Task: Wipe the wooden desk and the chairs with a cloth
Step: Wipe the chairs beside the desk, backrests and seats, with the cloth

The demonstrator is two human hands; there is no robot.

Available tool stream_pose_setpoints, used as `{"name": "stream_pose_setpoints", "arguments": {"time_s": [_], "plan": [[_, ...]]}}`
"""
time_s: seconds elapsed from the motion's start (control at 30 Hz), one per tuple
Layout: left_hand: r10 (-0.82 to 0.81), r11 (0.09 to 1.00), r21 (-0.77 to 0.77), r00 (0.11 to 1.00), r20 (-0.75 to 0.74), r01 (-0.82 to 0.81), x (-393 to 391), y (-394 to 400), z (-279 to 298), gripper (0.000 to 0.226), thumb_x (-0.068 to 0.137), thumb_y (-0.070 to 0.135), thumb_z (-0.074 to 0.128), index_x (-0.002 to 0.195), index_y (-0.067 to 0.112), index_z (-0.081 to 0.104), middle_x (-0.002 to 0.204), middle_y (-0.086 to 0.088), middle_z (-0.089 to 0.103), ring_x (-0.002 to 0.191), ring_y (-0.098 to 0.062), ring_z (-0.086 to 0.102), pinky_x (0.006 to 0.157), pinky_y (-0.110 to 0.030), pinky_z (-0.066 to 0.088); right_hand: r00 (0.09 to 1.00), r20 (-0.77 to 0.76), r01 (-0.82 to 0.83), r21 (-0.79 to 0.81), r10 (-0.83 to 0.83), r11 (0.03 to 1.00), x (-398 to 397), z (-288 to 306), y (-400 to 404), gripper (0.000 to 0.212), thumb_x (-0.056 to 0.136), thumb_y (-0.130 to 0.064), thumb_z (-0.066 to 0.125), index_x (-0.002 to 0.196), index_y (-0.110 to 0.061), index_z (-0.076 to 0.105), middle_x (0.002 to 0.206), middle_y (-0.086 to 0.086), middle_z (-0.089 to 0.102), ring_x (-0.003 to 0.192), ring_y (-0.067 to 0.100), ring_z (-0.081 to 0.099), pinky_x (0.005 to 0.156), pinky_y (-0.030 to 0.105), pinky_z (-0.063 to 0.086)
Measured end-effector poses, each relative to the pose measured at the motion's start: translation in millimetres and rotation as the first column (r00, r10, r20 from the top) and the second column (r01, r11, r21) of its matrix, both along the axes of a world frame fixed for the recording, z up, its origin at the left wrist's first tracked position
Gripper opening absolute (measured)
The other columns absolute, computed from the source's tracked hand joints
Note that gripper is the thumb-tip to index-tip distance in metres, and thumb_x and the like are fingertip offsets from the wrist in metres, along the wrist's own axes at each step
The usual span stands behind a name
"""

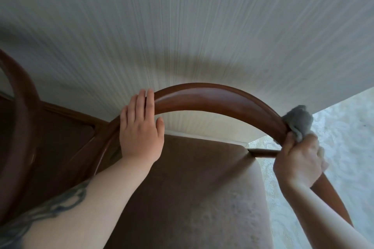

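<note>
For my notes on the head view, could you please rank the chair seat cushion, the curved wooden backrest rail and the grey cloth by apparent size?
1. Seat cushion, largest, though it is nearest the camera.
2. Curved wooden backrest rail.
3. Grey cloth, smallest; the right hand partly hides it.

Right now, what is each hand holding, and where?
Right hand grips a bunched grey cloth against the curved wooden chair back, right side. Left hand rests flat, holding nothing.
</note>
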State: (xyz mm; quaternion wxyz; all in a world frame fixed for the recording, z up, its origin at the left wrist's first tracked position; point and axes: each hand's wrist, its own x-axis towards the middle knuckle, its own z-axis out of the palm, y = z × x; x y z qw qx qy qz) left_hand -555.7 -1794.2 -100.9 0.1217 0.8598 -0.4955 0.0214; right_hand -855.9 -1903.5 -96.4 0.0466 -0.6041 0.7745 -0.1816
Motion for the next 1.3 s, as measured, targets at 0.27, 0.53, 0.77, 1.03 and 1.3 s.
{"name": "stream_pose_setpoints", "arguments": {"time_s": [0.27, 0.53, 0.77, 1.03, 1.3], "plan": [[0.002, 1.0, -0.014, 1.0, -0.031, -0.003, 0, 0, 0, 0.062, 0.1, 0.029, 0.038, 0.155, 0.017, 0.011, 0.16, -0.006, 0.02, 0.147, -0.024, 0.017, 0.119, -0.043, 0.013, 0.877, -0.07, -0.48, -0.078, 0.475, 0.874, 159, 29, -30, 0.038, 0.099, -0.045, 0.037, 0.12, -0.017, 0.051, 0.12, 0.007, 0.06, 0.117, 0.032, 0.047, 0.109, 0.048, 0.021], [0.083, 0.994, 0.064, 0.995, 0.059, -0.086, 21, 75, -12, 0.054, 0.102, 0.025, 0.036, 0.15, 0.006, 0.023, 0.156, -0.013, 0.029, 0.145, -0.025, 0.024, 0.118, -0.044, 0.019, 0.259, -0.131, -0.961, -0.138, 0.957, 0.241, 260, 6, 53, 0.027, 0.093, -0.026, 0.057, 0.118, -0.016, 0.059, 0.127, 0.003, 0.059, 0.13, 0.028, 0.044, 0.118, 0.048, 0.014], [0.003, 0.995, 0.096, 0.998, 0.056, -0.009, 37, 128, -10, 0.05, 0.104, 0.02, 0.027, 0.153, 0.016, 0.018, 0.16, -0.002, 0.017, 0.148, -0.018, 0.013, 0.118, -0.042, 0.021, 0.775, 0.352, -0.421, -0.332, 0.525, 0.844, 216, -21, 57, 0.034, 0.087, -0.014, 0.067, 0.12, -0.012, 0.059, 0.136, 0.009, 0.045, 0.124, 0.028, 0.04, 0.088, 0.045, 0.049], [0.021, 1.0, -0.01, 0.99, -0.143, -0.023, 40, 131, -9, 0.061, 0.096, 0.029, 0.051, 0.151, 0.013, 0.029, 0.156, -0.004, 0.029, 0.146, -0.015, 0.02, 0.12, -0.038, 0.016, 0.492, 0.836, -0.466, 0.016, 0.244, 0.884, 300, 12, 165, 0.043, 0.095, -0.029, 0.058, 0.135, -0.025, 0.042, 0.135, -0.003, 0.037, 0.116, 0.011, 0.047, 0.087, 0.02, 0.04], [0.134, 0.985, -0.084, 0.978, -0.158, -0.148, 29, 126, -6, 0.049, 0.102, 0.028, 0.026, 0.147, 0.013, 0.036, 0.153, -0.004, 0.037, 0.143, -0.017, 0.027, 0.118, -0.038, 0.019, 0.405, 0.89, -0.005, 0.231, -0.209, 0.973, 278, 31, 59, 0.045, 0.1, -0.024, 0.049, 0.142, -0.022, 0.032, 0.131, 0.005, 0.039, 0.1, 0.017, 0.048, 0.081, 0.026, 0.037]]}}
